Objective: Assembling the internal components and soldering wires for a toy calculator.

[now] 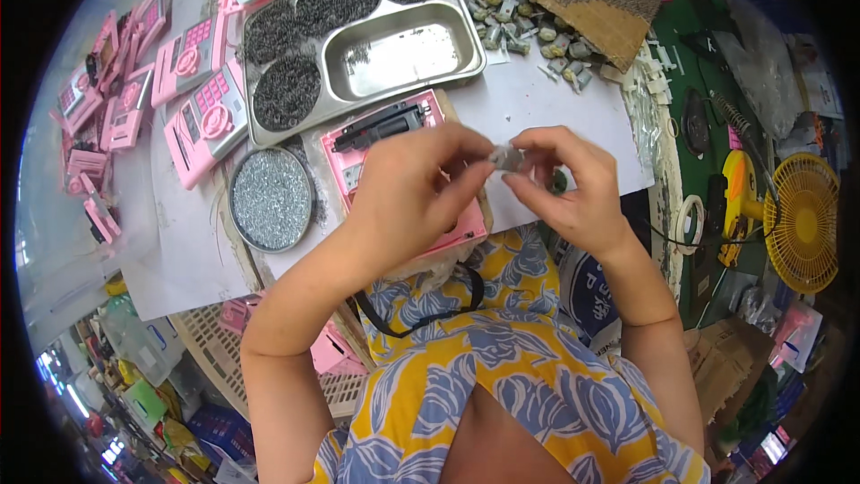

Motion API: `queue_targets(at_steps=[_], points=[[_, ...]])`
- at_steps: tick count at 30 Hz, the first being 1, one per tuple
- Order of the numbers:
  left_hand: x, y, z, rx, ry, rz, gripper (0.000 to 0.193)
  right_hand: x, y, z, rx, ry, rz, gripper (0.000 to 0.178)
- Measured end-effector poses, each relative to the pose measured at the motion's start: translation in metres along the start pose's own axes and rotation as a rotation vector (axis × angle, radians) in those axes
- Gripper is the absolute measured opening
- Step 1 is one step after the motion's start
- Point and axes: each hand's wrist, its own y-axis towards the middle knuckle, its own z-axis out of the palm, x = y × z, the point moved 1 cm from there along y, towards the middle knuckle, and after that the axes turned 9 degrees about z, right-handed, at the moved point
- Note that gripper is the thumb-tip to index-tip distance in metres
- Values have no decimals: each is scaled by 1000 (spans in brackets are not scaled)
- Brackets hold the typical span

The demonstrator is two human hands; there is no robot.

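part (pixel 508 159), greyish, pinched close between thumb and finger of left hand (pixel 403 175) and right hand (pixel 575 184). best steadied low over worktop's (pixel 591 112) near edge.

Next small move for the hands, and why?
Probably bring the small grey part left over the open pink case: the left hand and right hand pinch it just right of the case, whose inside faces up.

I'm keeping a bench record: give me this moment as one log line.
left grip: pinching small grey part | right grip: pinching same part | beneath left grip: pink casing | beyond: steel compartment tray
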Motion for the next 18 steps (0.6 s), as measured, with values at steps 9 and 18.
queue_targets(at_steps=[9,18], points=[[-1,37,21,229,311,645,20,-32,-18,-31,281,978,573,40],[71,199,18,-79,586,299,19,-51,-20,-57,81,1032,461,49]])
